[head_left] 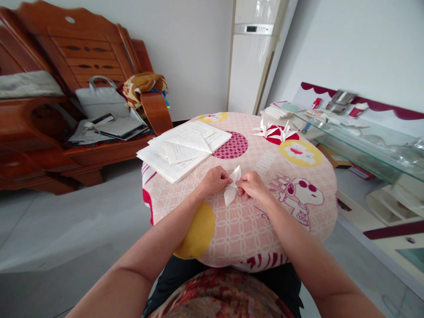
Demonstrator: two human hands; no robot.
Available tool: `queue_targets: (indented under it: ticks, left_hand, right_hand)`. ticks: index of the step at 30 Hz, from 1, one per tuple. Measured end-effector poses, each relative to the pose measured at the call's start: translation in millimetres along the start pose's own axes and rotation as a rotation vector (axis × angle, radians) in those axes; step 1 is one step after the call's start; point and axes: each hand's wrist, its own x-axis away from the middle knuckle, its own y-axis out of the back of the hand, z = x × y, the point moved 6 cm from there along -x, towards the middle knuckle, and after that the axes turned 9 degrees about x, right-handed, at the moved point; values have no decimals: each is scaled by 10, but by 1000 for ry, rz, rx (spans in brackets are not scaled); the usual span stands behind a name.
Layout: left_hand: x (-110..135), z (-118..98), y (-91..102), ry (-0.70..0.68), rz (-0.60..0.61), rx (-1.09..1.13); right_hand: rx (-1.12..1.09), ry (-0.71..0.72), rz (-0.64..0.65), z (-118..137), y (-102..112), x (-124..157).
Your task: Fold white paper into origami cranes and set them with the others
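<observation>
Between my hands is a small folded piece of white paper, long and diamond-shaped, with pointed ends toward and away from me. My left hand pinches its left side. On its right side, my right hand grips it with thumb and fingers. The paper is just over the patterned tablecloth; whether it touches the cloth I cannot tell. Beyond my left hand lies a stack of white paper sheets, with a folded sheet on top. Farther right stand folded paper cranes.
A glass-topped cabinet with cups and other items adjoins the table on the right. More papers lie at the table's far right. A wooden bench with a grey bag stands at left, and a tall white air conditioner behind.
</observation>
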Motion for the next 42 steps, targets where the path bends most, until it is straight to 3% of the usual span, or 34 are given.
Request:
queue_targets:
  ticks: [9, 22, 30, 42]
  left_hand:
    - [-2, -9, -3, 60, -87, -48]
    - [3, -10, -14, 42, -142, -94]
    - [69, -36, -64, -138, -163, -42]
    - [100, -46, -81, -177, -140, -129]
  right_hand:
    - [51, -28, -77, 48, 18, 29]
    - [493, 161, -359, 112, 80, 127]
    - [555, 212, -342, 138, 43, 155]
    - [554, 183, -326, 63, 56, 83]
